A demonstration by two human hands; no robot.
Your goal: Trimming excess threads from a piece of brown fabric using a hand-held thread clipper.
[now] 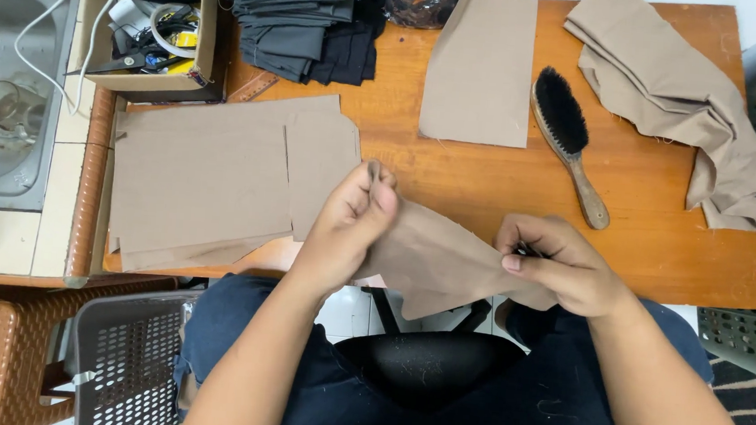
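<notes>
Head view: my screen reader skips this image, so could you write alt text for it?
Seen from above, a seated person's left hand and right hand hold a tan fabric piece over a wooden table. On it lie flat tan pieces, a brush and folded dark cloth.

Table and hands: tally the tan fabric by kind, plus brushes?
Tan piece held by left hand and right hand: 1
Flat tan stack: 1
Single flat tan panel: 1
Crumpled tan cloth: 1
Brush: 1
Total: 5
</notes>
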